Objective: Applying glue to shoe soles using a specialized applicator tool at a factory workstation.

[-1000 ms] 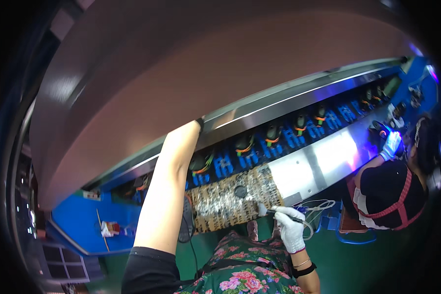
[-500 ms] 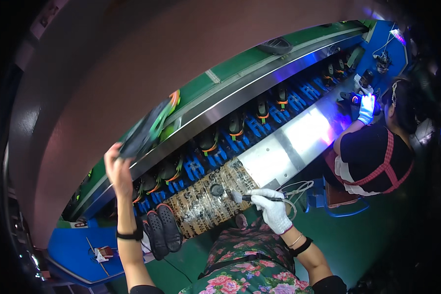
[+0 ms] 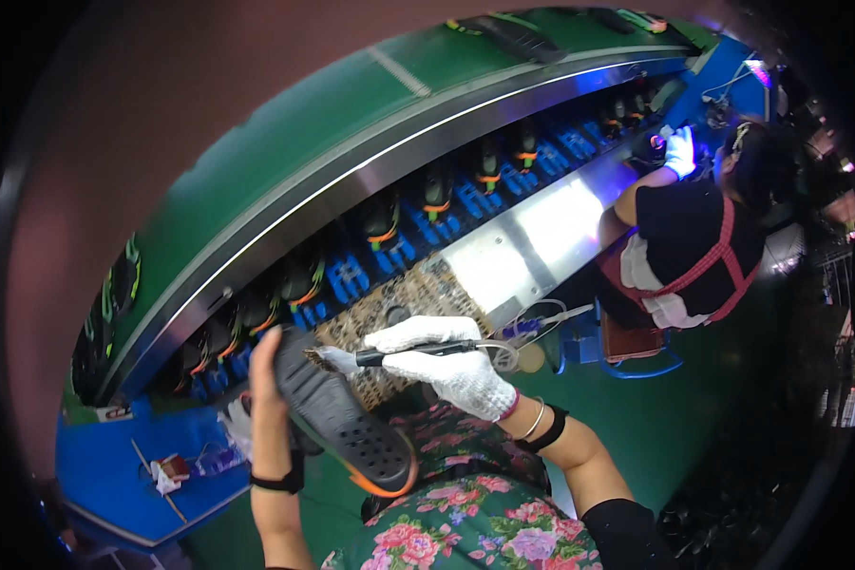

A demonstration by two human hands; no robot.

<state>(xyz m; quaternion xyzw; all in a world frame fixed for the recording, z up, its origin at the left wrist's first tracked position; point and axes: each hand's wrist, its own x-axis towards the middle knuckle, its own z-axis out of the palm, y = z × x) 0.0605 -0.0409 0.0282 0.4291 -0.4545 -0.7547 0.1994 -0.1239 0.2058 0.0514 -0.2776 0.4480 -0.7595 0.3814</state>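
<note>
My bare left hand (image 3: 268,389) grips the edge of a dark shoe sole (image 3: 342,410) with an orange rim and a patch of small holes at one end. The sole is tilted in front of my body, holed end nearest me. My right hand (image 3: 451,366), in a white knitted glove, is closed round the black handle of a brush (image 3: 375,358) with a thin pale tube or cable behind it. The bristles are over the sole's far half; whether they press on it I cannot tell. The sole hides part of the bench.
A bench strip covered in patterned tape (image 3: 418,294) bears a small dark round piece (image 3: 396,313). Beyond it, shoes with orange trim (image 3: 382,228) stand by blue holders (image 3: 349,275), then a green conveyor belt (image 3: 285,152). At right sits a co-worker (image 3: 693,237).
My left hand has brought the sole from over the conveyor down toward my body. The brush has moved left, over the sole. My view has shifted, showing more of the green belt.
</note>
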